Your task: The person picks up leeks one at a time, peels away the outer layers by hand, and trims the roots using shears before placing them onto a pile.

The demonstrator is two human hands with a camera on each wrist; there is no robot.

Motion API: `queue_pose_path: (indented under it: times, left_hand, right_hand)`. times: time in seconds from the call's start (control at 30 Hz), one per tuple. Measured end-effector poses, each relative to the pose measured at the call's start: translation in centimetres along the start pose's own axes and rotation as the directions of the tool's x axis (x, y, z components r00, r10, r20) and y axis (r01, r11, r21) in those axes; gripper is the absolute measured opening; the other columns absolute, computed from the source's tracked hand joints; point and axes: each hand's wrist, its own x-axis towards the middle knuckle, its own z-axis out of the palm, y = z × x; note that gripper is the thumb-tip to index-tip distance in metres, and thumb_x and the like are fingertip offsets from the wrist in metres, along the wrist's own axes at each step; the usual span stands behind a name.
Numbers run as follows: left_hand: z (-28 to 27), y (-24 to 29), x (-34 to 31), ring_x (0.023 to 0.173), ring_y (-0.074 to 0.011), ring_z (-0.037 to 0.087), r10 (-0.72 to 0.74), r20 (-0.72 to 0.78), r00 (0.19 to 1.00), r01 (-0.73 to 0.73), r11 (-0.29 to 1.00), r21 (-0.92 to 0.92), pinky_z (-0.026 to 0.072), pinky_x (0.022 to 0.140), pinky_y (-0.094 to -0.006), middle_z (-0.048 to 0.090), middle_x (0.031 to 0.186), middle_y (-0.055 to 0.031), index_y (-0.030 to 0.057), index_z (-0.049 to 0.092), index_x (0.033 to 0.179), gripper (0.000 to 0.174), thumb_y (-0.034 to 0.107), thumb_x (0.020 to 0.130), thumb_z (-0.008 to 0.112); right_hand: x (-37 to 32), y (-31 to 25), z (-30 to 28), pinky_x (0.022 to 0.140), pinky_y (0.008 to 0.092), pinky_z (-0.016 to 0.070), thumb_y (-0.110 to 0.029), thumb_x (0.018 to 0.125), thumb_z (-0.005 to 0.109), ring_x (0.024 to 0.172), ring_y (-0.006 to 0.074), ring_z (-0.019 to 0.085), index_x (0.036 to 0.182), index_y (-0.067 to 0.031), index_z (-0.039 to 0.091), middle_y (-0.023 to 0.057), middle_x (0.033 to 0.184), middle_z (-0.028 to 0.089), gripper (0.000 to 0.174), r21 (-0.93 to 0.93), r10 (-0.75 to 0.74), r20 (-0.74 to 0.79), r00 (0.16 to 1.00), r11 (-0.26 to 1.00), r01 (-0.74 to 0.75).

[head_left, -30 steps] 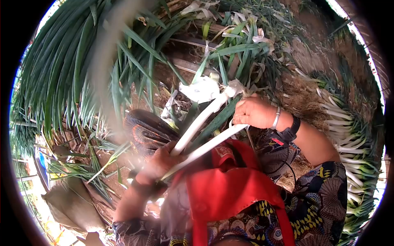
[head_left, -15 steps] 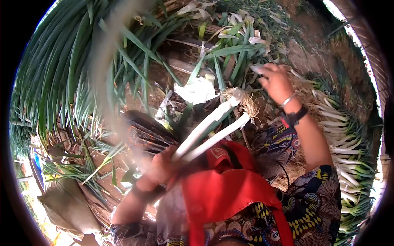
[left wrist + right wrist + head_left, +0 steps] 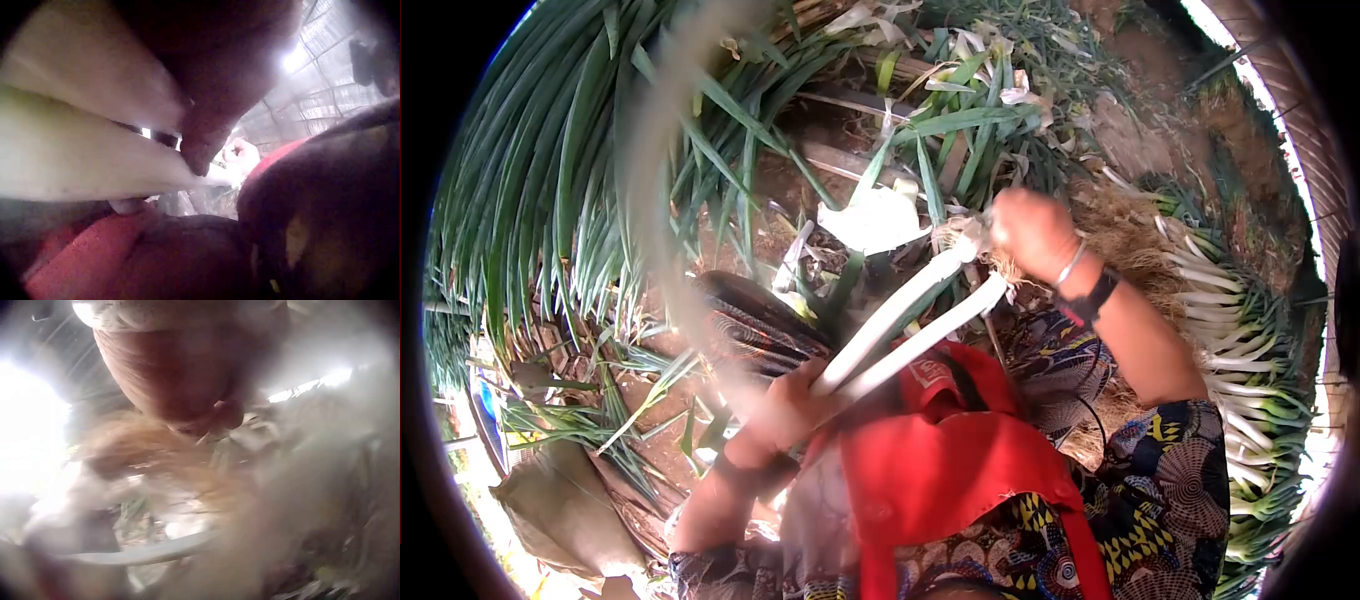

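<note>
Two long green onions [image 3: 900,310] with thick white stalks lie side by side in my left hand [image 3: 785,405], which grips them low, in front of the red apron [image 3: 960,460]. In the left wrist view, the pale stalks [image 3: 81,153] run beneath the curled fingers [image 3: 203,140]. Both root ends point up and away. My right hand [image 3: 1032,235], blurred, has curled fingers pinching at the root end of the upper green onion. In the right wrist view its fingertips [image 3: 228,415] are over a pale strip, with brown roots [image 3: 156,462] nearby.
A large heap of green onions [image 3: 530,180] stands at the left. Trimmed leaves and peelings [image 3: 960,110] litter the ground ahead. A row of white-stalked onions [image 3: 1235,350] lies at the right. A white scrap [image 3: 878,222] sits ahead of the stalks.
My right hand left the lower green onion's root end, swung up and right with a pale bit at its fingers, then came back to the roots. My left hand keeps its grip.
</note>
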Motion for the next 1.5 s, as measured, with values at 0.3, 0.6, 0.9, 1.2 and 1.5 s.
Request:
queue_pose_path:
  times: [0.3, 0.6, 0.9, 1.2, 1.5]
  left_hand:
    - [1.7, 0.5, -1.5, 0.083, -0.0279, 0.066, 0.203, -0.123, 0.971, -0.172, 0.959, 0.225, 0.0492, 0.073, -0.0372, 0.065, 0.090, -0.0192, 0.0028, 0.059, 0.110, 0.036, 0.021, 0.081, 0.071]
    - [2.4, 6.9, 5.4, 0.082, -0.0391, 0.063, 0.531, -0.085, 0.843, -0.479, 0.814, 0.329, 0.0479, 0.069, -0.0432, 0.062, 0.092, -0.0241, 0.0019, 0.053, 0.118, 0.045, 0.023, 0.081, 0.070]
    - [5.4, 13.2, 7.5, 0.090, -0.0377, 0.060, 0.626, 0.096, 0.774, -0.624, 0.729, 0.280, 0.0458, 0.077, -0.0428, 0.061, 0.098, -0.0211, 0.0031, 0.053, 0.120, 0.049, 0.022, 0.078, 0.071]
    - [8.7, 18.6, 7.6, 0.098, -0.0363, 0.058, 0.725, 0.294, 0.623, -0.781, 0.597, 0.182, 0.0438, 0.085, -0.0424, 0.060, 0.104, -0.0181, 0.0044, 0.052, 0.122, 0.053, 0.021, 0.075, 0.073]
    - [14.7, 27.6, 5.1, 0.106, -0.0348, 0.055, 0.807, 0.556, 0.200, -0.961, 0.272, -0.048, 0.0417, 0.093, -0.0420, 0.058, 0.110, -0.0151, 0.0056, 0.052, 0.124, 0.058, 0.020, 0.073, 0.074]
  right_hand:
    - [0.5, 0.1, -2.6, 0.065, 0.0334, 0.0475, -0.055, 0.087, 0.058, 0.069, 0.0171, 0.060, 0.092, -0.0072, 0.072, 0.0075, 0.078, 0.069, 0.050, 0.104, 0.484, 0.766, 0.424, 0.558, -0.823]
    - [-1.4, -3.8, -3.3, 0.069, 0.0440, 0.0516, -0.020, 0.080, 0.058, 0.076, 0.0369, 0.066, 0.081, 0.0018, 0.067, 0.0227, 0.078, 0.065, 0.023, 0.381, 0.426, 0.442, 0.789, 0.707, -0.595]
    - [-1.1, -1.5, 1.4, 0.067, 0.0443, 0.0530, -0.013, 0.076, 0.060, 0.077, 0.0359, 0.066, 0.075, 0.0007, 0.069, 0.0203, 0.081, 0.067, 0.016, 0.443, 0.521, 0.260, 0.813, 0.683, -0.580]
    - [0.3, 13.5, -0.7, 0.060, 0.0416, 0.0531, -0.019, 0.073, 0.066, 0.082, 0.0278, 0.067, 0.075, -0.0063, 0.070, 0.0160, 0.083, 0.068, 0.014, -0.208, 0.718, -0.129, 0.684, 0.655, -0.726]
    - [0.7, -6.4, -3.0, 0.101, 0.0630, 0.0231, -0.065, 0.055, 0.073, 0.127, 0.0344, 0.039, 0.125, -0.0071, 0.053, 0.0143, 0.128, 0.051, 0.093, -0.192, -0.467, -0.120, 0.876, 0.877, 0.441]
